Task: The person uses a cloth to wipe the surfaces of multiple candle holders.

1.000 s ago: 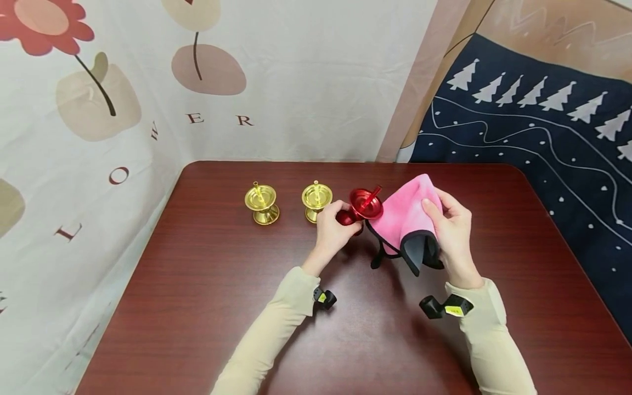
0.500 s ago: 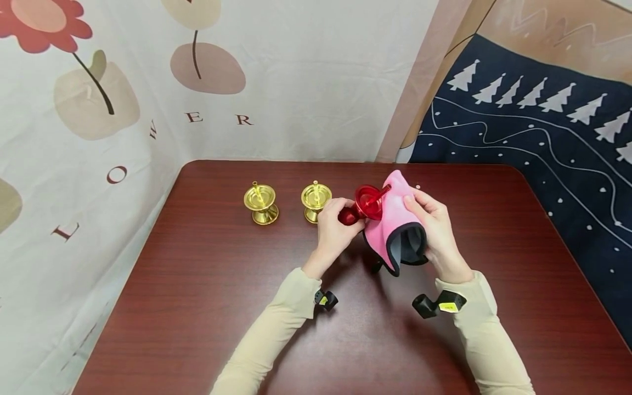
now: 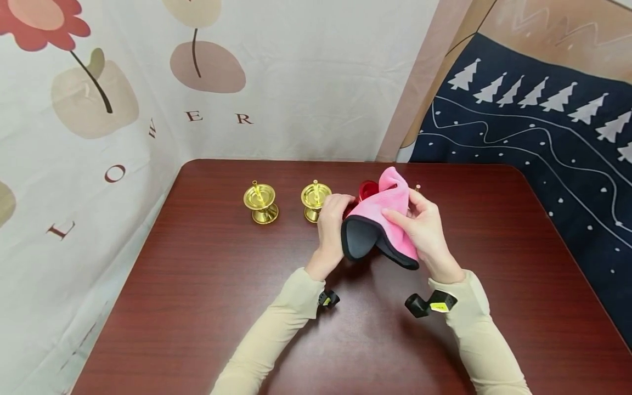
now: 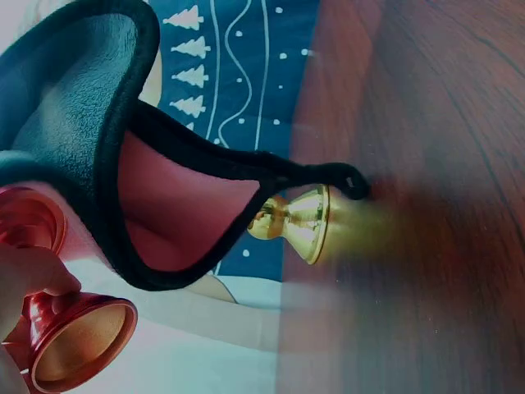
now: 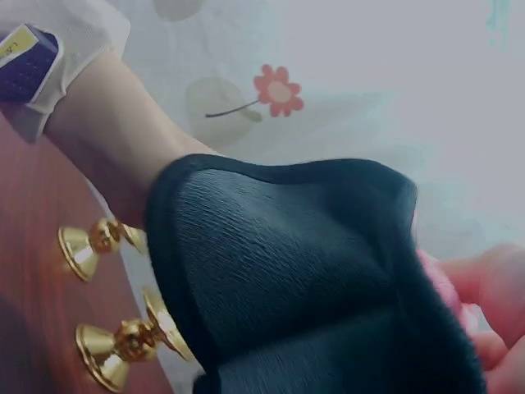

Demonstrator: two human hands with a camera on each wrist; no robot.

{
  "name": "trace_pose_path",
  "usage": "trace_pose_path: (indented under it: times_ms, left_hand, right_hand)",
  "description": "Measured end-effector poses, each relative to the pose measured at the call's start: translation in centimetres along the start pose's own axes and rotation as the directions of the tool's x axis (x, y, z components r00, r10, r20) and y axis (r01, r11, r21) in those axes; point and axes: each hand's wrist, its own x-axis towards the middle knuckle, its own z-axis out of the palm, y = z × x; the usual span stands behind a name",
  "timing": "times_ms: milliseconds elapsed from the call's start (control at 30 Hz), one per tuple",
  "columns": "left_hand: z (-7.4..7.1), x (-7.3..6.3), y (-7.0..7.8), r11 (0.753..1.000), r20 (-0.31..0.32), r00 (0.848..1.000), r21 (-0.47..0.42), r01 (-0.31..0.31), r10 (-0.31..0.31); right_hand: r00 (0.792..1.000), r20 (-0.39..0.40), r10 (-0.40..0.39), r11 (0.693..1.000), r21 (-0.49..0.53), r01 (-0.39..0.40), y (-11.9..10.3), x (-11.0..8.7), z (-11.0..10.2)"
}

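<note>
My left hand (image 3: 332,233) grips a small red metal oil lamp (image 3: 367,189) by its stem, off the table. Its dish peeks out behind the cloth in the head view, and its flared foot (image 4: 86,345) shows in the left wrist view. My right hand (image 3: 423,230) pinches a pink cloth (image 3: 382,211) with black edging and a dark grey underside (image 5: 271,246). The cloth is folded over the lamp's dish and hides most of the lamp from above. A hanging loop (image 4: 349,179) sticks out from the cloth's corner.
Two gold lamps stand upright left of my hands, one farther left (image 3: 261,203) and one (image 3: 314,198) right beside my left hand. Another gold lamp (image 4: 302,223) stands behind the cloth and right hand. All are on the dark red wooden table (image 3: 207,307), near its back edge.
My right hand has moved left with the cloth, bringing it over the red lamp's dish, which it now largely covers. The left hand has stayed almost in place, turning slightly.
</note>
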Motion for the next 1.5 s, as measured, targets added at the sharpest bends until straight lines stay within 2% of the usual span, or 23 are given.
trace_pose_path:
  times_ms: [67,167,300,367,467,667,900,1100,1200,1300,1500]
  left_hand:
    - [0.0,-0.1,0.2,0.999,-0.009,0.999,-0.008,-0.036,0.036]
    - [0.1,-0.2,0.4,0.997,-0.031,0.997,-0.027,-0.07,0.07]
    - [0.3,-0.3,0.4,0.996,-0.051,0.995,-0.039,-0.086,0.084]
    - [0.2,-0.2,0.4,0.994,-0.05,0.994,-0.042,-0.097,0.094]
    - [0.2,-0.1,0.2,0.993,-0.036,0.994,-0.05,-0.103,0.102]
    - [0.2,0.0,-0.2,0.992,-0.027,0.996,-0.084,-0.091,0.089]
    - [0.1,0.3,-0.3,0.991,-0.017,0.996,-0.104,-0.084,0.082]
    - [0.0,0.6,0.1,0.99,-0.021,0.995,-0.099,-0.101,0.1]
    - [0.0,0.6,0.2,0.99,-0.033,0.993,-0.082,-0.118,0.116]
    - [0.1,0.6,0.4,0.988,-0.034,0.991,-0.079,-0.129,0.127]
    - [-0.1,0.7,0.0,0.993,-0.032,0.996,-0.073,-0.088,0.086]
  right_hand:
    - [0.996,-0.076,-0.048,0.998,-0.044,0.045,0.3,0.1,0.5]
    - [0.976,-0.172,-0.13,0.99,-0.082,0.118,0.6,0.3,1.1]
    - [0.942,-0.248,-0.225,0.973,-0.103,0.205,1.0,0.5,1.6]
    - [0.933,-0.263,-0.247,0.968,-0.097,0.229,1.1,0.6,1.6]
    - [0.93,-0.266,-0.254,0.967,-0.064,0.246,1.0,0.7,1.5]
    - [0.943,-0.251,-0.219,0.973,0.015,0.23,0.1,0.5,1.1]
    - [0.943,-0.274,-0.191,0.972,0.079,0.22,-0.4,0.3,0.4]
    - [0.959,-0.213,-0.188,0.982,-0.005,0.191,0.0,0.2,0.6]
    - [0.955,-0.219,-0.202,0.979,-0.042,0.198,0.0,0.2,0.6]
    - [0.949,-0.233,-0.212,0.977,-0.036,0.21,-0.2,0.3,0.5]
    - [0.939,-0.222,-0.262,0.963,0.005,0.27,-1.0,0.3,-0.5]
